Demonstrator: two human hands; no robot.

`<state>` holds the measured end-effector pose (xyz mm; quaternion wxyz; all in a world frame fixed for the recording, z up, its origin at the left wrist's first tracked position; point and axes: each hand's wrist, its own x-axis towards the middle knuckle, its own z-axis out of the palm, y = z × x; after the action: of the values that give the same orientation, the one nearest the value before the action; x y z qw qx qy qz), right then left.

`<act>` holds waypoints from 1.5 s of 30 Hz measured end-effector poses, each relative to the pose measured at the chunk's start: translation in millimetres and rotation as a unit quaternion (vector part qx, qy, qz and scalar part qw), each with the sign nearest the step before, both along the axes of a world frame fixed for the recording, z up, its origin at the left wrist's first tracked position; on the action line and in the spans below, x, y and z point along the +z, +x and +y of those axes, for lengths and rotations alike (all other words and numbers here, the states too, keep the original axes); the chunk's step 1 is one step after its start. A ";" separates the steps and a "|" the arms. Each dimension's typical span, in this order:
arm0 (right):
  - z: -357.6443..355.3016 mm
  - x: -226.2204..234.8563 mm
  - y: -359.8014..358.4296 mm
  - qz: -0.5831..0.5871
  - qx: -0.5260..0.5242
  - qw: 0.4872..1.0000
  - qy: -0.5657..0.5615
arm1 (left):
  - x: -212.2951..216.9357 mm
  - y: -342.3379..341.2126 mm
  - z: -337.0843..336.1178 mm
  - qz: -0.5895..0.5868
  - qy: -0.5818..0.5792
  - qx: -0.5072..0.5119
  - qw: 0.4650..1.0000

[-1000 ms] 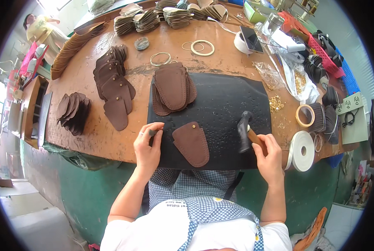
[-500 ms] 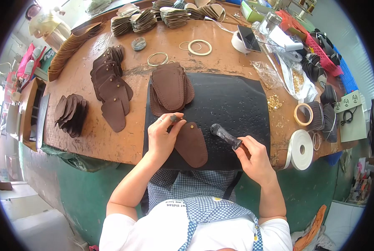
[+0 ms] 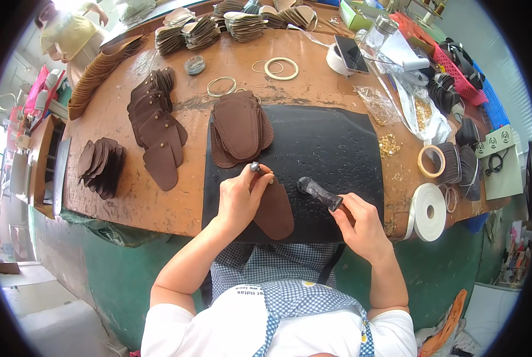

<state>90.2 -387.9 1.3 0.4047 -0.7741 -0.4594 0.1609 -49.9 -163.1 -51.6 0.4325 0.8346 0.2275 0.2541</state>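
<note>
My left hand [image 3: 239, 199] is closed in a pinch around a small metal setting punch [image 3: 254, 167]. The punch stands close to upright, at the narrow top end of a brown leather piece [image 3: 275, 211]. Fingers cover most of that end, where the brass stud is. The leather lies on a black mat [image 3: 328, 143]. My right hand [image 3: 359, 223] grips the end of a short dark hammer [image 3: 319, 193], its rounded head tilted left over the mat. Just beyond my left hand, stitched brown leather pieces [image 3: 237, 128] are stacked.
Left on the wooden table [image 3: 194, 154] lie an overlapping row of studded leather pieces [image 3: 159, 119] and another stack [image 3: 102, 166]. White tape rolls [image 3: 429, 212], brass bits [image 3: 389, 147] and a phone [image 3: 351, 55] lie right. A person [image 3: 72, 35] stands far left.
My left hand has moved slightly right with the punch, over the leather's stud, which is now mostly covered. The hammer has barely moved. The person at far left has shifted.
</note>
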 end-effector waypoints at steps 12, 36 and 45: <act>13.9 19.4 10.9 -0.138 0.037 0.990 0.018 | -11.0 2.3 -6.5 0.003 0.213 0.021 0.977; 46.4 47.1 6.0 -0.192 0.072 0.978 0.030 | -16.8 3.1 -8.6 0.001 0.211 0.016 0.977; -43.2 -25.4 20.8 -0.389 -0.131 0.910 -0.053 | 17.0 -9.2 6.6 -0.017 -0.042 0.038 0.998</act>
<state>111.1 -431.1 -24.1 0.1696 -0.8487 -0.4660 -0.1837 -59.1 -156.5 -34.6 0.4610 0.8019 0.2627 0.2747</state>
